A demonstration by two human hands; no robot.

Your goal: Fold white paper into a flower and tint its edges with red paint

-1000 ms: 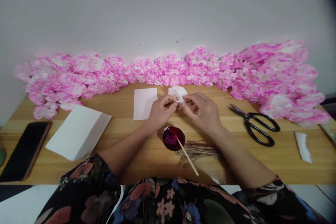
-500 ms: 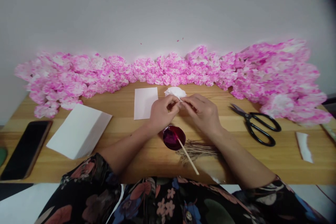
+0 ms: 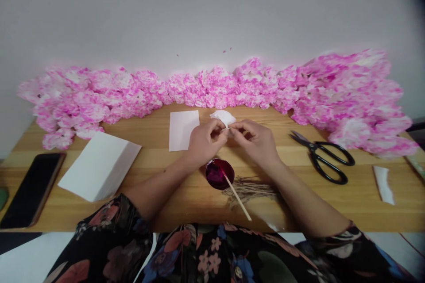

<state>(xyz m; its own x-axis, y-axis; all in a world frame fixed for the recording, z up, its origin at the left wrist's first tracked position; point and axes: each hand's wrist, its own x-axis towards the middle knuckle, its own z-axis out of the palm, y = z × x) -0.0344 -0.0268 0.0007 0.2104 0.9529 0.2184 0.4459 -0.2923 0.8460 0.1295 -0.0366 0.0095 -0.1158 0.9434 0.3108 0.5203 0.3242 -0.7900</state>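
Observation:
A white tissue-paper flower (image 3: 223, 117) points away from me, its gathered base at my fingertips over the middle of the table. My left hand (image 3: 206, 142) pinches that base from the left. From the right, my right hand (image 3: 255, 141) is closed, thumb and forefinger together at the same base, where a thin pale end shows between the two hands. Just below my hands stands a small round dish of dark magenta liquid (image 3: 217, 177) with a wooden stick (image 3: 239, 200) leaning out of it. A bundle of thin brown stems (image 3: 250, 189) lies beside the dish, partly under my right forearm.
Pink-and-white paper flowers (image 3: 219, 86) line the wall side of the wooden table (image 3: 156, 141). Black-handled scissors (image 3: 323, 157) and a white strip (image 3: 384, 185) lie right. Left are a square white paper stack (image 3: 183, 129), a larger folded white sheet (image 3: 99, 166) and a phone (image 3: 33, 189).
The white flower has tipped slightly to the right and looks narrower. My fingers have shifted a little at its base; the other things stay where they were.

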